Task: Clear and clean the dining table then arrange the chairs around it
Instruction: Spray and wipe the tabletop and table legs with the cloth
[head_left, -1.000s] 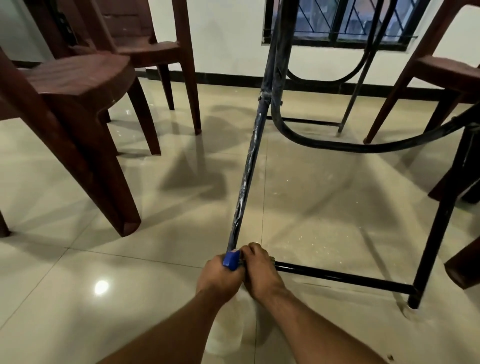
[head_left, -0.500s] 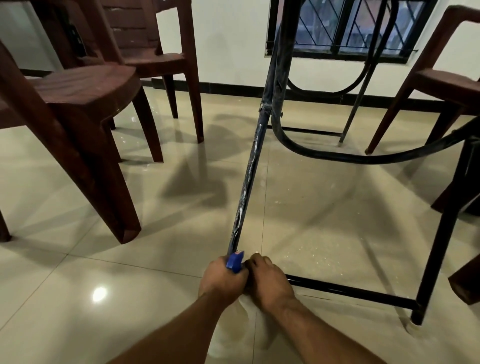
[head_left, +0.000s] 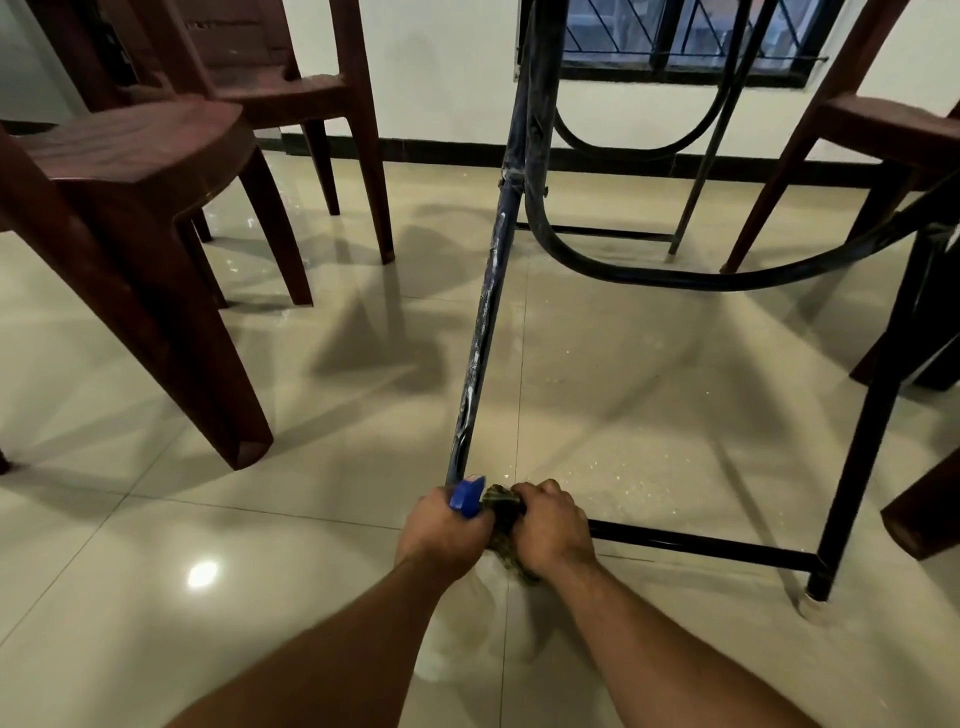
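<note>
left hand (head_left: 441, 525) grips a blue bottle (head_left: 467, 497); right hand (head_left: 550, 525) clutches a cloth (head_left: 501, 512) at the table leg (head_left: 480, 332) foot; three brown chairs (head_left: 130, 171) stand around on the floor (head_left: 156, 519).

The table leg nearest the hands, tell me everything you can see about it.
The table leg is a thin dark blue-black metal tube, scuffed with whitish streaks along its length. It slants up from the floor tiles toward the upper frame, where a curved brace joins it. At its foot a black crossbar runs off to the right. The left hand, holding something blue, and the right hand, pressing a dark cloth, close around its base.
</note>
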